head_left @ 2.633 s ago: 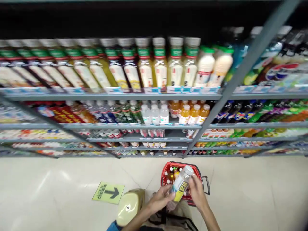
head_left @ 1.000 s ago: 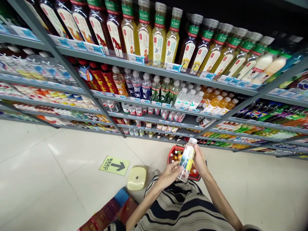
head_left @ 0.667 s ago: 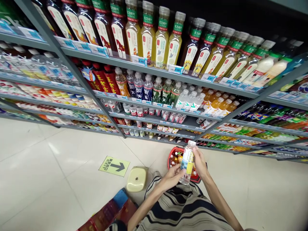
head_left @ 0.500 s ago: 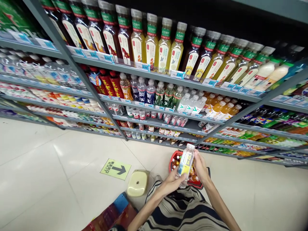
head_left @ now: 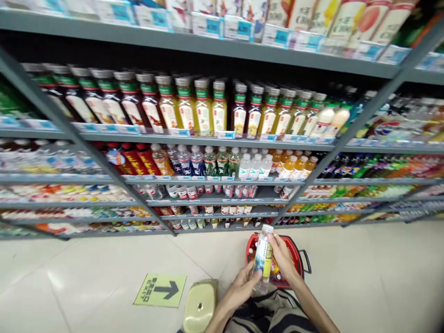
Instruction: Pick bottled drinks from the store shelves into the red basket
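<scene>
Both hands hold a clear soda water bottle (head_left: 262, 261) with a white cap and a blue, white and yellow label. The bottle is upright with a slight tilt, above a red shopping basket (head_left: 295, 252). My left hand (head_left: 242, 286) wraps round its lower half, thumb across the label. Near the neck, the fingers of my right hand (head_left: 283, 255) are closed on the bottle's upper side. Several bottles lie in the basket, partly hidden by the hands and the bottle.
Ahead stand grey shelves (head_left: 208, 138) full of drinks, with tea bottles (head_left: 204, 111) in a long row. On the tiled floor are a pale yellow stool (head_left: 198, 310) and a green exit arrow sign (head_left: 160, 290). The basket's black handle (head_left: 305, 261) sticks out to the right.
My view has tilted up, bringing a higher shelf of cartons into sight; floor and basket appear lower. The bottle has turned slightly, showing more of its label. Both hands keep hold of it.
</scene>
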Demonstrator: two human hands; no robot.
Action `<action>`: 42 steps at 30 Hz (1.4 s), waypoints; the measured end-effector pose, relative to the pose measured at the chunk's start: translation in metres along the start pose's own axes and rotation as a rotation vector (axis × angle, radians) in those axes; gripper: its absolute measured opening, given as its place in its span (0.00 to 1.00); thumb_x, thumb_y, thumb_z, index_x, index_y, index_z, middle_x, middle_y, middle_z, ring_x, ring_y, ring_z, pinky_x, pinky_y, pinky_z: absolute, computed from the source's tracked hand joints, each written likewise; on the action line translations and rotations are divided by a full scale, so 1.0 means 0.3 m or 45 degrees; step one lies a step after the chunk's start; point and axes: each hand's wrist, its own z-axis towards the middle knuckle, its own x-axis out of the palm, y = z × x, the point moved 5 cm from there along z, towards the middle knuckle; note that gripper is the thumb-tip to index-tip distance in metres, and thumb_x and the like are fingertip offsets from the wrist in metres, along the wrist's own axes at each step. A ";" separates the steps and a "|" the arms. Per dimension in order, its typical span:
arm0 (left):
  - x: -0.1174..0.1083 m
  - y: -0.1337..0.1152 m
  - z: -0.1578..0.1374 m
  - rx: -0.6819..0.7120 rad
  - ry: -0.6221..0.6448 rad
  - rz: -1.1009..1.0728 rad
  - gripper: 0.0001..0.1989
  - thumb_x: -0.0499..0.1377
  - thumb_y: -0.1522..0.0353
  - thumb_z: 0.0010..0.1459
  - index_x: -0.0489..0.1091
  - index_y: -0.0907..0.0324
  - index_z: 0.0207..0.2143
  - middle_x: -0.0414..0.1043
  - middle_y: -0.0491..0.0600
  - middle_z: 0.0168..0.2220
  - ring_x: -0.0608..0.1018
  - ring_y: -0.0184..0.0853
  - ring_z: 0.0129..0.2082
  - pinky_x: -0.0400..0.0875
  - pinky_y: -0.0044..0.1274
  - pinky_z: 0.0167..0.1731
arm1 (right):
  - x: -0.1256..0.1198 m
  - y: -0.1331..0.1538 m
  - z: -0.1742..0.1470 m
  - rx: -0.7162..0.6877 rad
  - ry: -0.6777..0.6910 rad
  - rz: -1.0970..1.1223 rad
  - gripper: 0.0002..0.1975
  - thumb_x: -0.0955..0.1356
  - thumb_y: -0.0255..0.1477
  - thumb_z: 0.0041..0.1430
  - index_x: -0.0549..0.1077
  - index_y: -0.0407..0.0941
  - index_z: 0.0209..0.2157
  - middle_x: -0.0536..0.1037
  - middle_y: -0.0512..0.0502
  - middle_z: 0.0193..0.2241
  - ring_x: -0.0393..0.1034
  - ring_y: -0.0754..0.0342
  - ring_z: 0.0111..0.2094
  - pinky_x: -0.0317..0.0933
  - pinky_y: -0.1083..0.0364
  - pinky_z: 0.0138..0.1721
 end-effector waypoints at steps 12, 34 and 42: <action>0.022 0.129 0.112 -0.261 0.149 0.269 0.43 0.69 0.43 0.57 0.70 0.59 0.66 0.76 0.61 0.61 0.76 0.52 0.62 0.67 0.40 0.66 | -0.155 -0.090 -0.039 0.113 0.022 0.215 0.25 0.77 0.50 0.58 0.80 0.45 0.46 0.84 0.42 0.44 0.78 0.45 0.44 0.72 0.48 0.49; -0.031 0.270 0.215 -0.806 -0.445 0.577 0.48 0.69 0.40 0.50 0.72 0.60 0.65 0.71 0.66 0.67 0.69 0.58 0.71 0.60 0.45 0.71 | -0.453 -0.585 0.094 0.153 0.335 -0.752 0.22 0.77 0.34 0.61 0.77 0.50 0.56 0.84 0.46 0.50 0.79 0.48 0.49 0.69 0.54 0.53; -0.124 0.269 0.177 -0.791 -0.483 0.527 0.36 0.66 0.44 0.59 0.75 0.58 0.61 0.77 0.61 0.61 0.75 0.52 0.65 0.64 0.41 0.67 | -0.593 -0.794 0.163 0.255 0.314 -0.990 0.19 0.70 0.31 0.67 0.74 0.45 0.57 0.84 0.37 0.50 0.80 0.42 0.50 0.69 0.52 0.48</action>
